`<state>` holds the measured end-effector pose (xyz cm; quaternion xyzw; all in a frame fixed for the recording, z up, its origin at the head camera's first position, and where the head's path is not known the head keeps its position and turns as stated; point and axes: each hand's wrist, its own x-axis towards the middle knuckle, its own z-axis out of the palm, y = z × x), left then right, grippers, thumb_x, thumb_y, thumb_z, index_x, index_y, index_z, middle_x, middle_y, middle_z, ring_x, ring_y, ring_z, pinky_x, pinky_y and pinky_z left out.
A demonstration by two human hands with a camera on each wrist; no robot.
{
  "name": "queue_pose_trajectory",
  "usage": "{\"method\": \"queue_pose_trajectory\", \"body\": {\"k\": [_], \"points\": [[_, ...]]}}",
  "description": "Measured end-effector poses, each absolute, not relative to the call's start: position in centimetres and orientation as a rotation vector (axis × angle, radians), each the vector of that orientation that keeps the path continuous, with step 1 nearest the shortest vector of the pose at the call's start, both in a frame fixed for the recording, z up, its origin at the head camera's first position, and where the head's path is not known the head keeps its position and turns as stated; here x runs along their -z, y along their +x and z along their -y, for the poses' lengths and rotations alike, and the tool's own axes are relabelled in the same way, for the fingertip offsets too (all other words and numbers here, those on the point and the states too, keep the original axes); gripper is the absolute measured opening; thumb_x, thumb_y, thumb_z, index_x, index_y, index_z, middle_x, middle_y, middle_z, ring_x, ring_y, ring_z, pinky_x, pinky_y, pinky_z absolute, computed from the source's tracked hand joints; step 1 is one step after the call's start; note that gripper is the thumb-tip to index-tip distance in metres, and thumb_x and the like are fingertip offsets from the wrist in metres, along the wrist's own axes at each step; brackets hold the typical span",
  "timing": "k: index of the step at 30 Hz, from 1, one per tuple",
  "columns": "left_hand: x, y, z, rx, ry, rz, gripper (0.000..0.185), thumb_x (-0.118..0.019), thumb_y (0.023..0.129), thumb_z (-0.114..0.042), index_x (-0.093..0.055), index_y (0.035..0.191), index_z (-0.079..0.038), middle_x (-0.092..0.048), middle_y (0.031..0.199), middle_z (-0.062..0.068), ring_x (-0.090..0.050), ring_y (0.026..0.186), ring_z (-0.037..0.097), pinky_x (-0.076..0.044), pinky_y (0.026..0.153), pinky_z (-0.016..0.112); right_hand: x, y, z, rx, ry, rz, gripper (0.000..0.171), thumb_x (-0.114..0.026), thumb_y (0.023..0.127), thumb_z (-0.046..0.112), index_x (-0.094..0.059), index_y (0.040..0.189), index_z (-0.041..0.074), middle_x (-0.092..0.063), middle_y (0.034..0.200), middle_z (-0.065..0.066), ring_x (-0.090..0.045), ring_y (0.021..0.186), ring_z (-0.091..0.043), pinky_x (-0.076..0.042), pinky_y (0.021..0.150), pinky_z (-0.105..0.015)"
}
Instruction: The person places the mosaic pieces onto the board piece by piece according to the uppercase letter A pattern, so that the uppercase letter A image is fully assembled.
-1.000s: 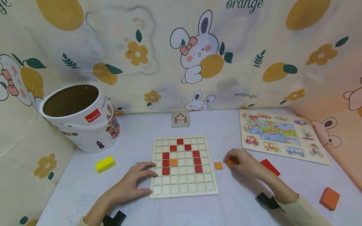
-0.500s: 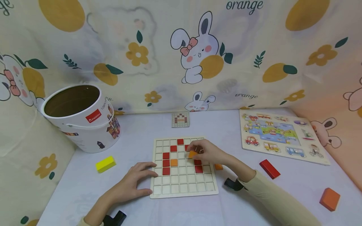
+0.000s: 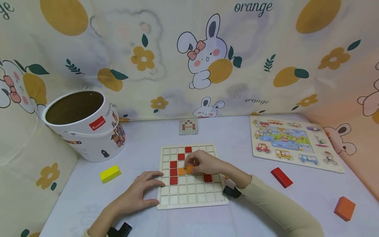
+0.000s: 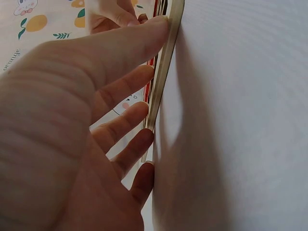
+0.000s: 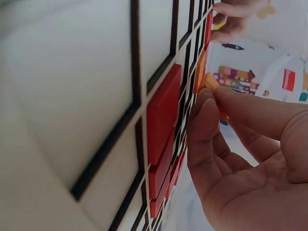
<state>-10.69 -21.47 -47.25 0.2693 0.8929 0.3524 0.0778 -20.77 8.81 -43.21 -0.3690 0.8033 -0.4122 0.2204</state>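
Note:
A pale grid board [image 3: 192, 199] lies on the table with several red tiles [image 3: 173, 172] in its squares, forming an arch. One orange tile [image 3: 181, 171] sits in a square inside the arch. My right hand [image 3: 207, 163] is over the board and pinches another orange tile [image 5: 211, 82] between thumb and fingers, right beside the first. A second bit of orange [image 5: 224, 116] shows below the pinching finger in the right wrist view. My left hand [image 3: 142, 189] rests at the board's left side, thumb and fingertips touching its edge. Some tiles on the right are hidden behind my right hand.
Behind the board lies a small pattern card [image 3: 188, 126]. A white bucket [image 3: 88, 138] and a yellow block [image 3: 110, 173] are on the left. To the right are a vehicle picture puzzle [image 3: 281, 156], a red block [image 3: 281, 177] and an orange block [image 3: 344, 208].
My right hand has picked up an orange tile right of the board and carried it left over the grid, beside the orange tile there. The left hand has stayed in place.

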Motion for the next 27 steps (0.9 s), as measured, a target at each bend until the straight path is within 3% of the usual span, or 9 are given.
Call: {"method": "queue_pose_trajectory", "body": {"k": [19,27], "points": [[47.0,-10.6,21.3,-1.072,0.747,-2.649,0.043,-0.082,0.079,-0.038,-0.067,0.12,-0.036,-0.045,0.148,-0.004,-0.035,0.137,0.026,-0.028,0.108,0.066,43.0,-19.9,-8.2,0.904,-0.998,-2.505,0.018,-0.079,0.081,0.001,-0.07,0.092,0.012,-0.06,0.079,0.006,-0.053,0.073,-0.013,-0.047,0.066,-0.027],[47.0,-10.6,21.3,-1.07,0.752,-2.652,0.043,-0.082,0.079,-0.037,-0.067,0.12,-0.035,-0.045,0.149,-0.004,-0.035,0.137,0.026,-0.029,0.108,0.065,42.9,-19.7,-8.4,1.001,-1.015,-2.451,0.019,-0.077,0.082,-0.005,-0.069,0.096,0.005,-0.063,0.084,-0.003,-0.054,0.077,-0.016,-0.049,0.068,-0.025]]}}
